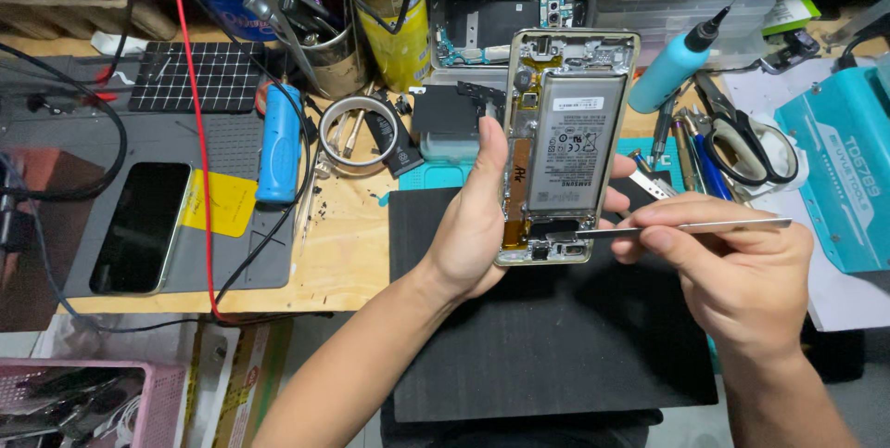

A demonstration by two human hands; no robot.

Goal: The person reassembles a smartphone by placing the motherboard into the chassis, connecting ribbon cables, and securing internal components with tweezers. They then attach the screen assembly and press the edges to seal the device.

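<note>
My left hand [477, 225] grips the opened phone [564, 147] by its edges, upright above the black mat [547, 337]. My right hand [732, 267] pinches a thin metal pry tool [686, 226], tip at the phone's lower end. Likely fragile internals: hold the frame only.

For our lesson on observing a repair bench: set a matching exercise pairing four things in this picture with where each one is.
Things:
1. opened phone
2. metal pry tool
3. blue screwdriver handle
4. scissors

Places:
A. on the grey mat
B. in the left hand
C. right of the bench, beside pens
D. in the right hand

Pairs: 1-B, 2-D, 3-A, 4-C
</note>
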